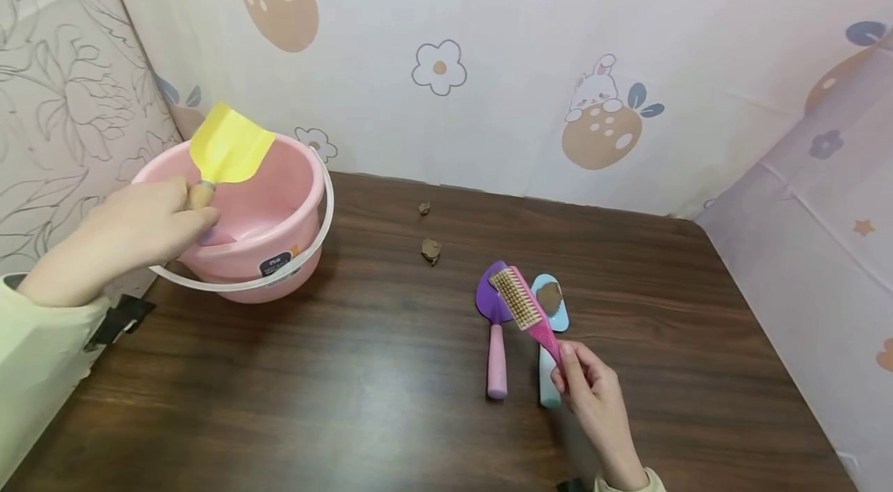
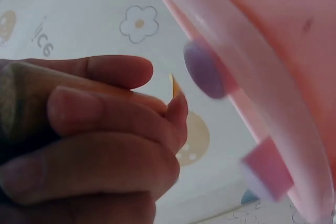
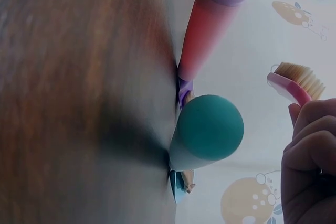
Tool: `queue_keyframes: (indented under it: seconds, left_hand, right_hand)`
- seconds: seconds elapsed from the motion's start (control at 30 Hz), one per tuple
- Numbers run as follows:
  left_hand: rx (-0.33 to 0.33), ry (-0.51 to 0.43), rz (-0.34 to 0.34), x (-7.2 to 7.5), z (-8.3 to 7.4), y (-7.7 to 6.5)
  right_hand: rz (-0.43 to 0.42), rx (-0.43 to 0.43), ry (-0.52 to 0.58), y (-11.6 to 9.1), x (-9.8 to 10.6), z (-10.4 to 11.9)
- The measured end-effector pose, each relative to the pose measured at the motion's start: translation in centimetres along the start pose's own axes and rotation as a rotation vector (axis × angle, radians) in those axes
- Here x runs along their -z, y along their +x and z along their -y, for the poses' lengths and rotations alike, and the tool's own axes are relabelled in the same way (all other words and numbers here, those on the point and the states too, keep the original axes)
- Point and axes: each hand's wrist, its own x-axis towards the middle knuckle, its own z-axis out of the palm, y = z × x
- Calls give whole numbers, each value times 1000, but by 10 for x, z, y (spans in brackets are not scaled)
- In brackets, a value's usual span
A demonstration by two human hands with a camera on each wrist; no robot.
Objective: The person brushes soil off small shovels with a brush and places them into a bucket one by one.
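Observation:
My left hand grips the wooden handle of a yellow flat-bladed scraper, blade up, over a pink bucket. In the left wrist view the fingers wrap the handle beside the bucket rim. My right hand pinches the handle of a pink brush with pale bristles, raised over two small shovels. One is a purple shovel with a pink handle; the other is a light blue shovel bearing a brown lump.
Two crumpled brown bits lie on the dark wooden table right of the bucket. The bucket's white handle hangs down at its front. Patterned cloth walls in the back and both sides. Purple and pink pieces show blurred beside the rim.

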Motion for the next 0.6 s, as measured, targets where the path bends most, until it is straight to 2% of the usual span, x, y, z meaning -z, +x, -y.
queue_keyframes:
  seconds: [0.2,0.37,0.6]
  left_hand:
    - [-1,29,26,3,5,0]
    - [-15,93,55,8,5,1]
    - [-55,194,96,15,1,11]
  right_hand:
    - [11,-9,-6,0,1,0]
    - [9,9,-1,-1,0,-1]
    - [7,21,0,-2,0,-4]
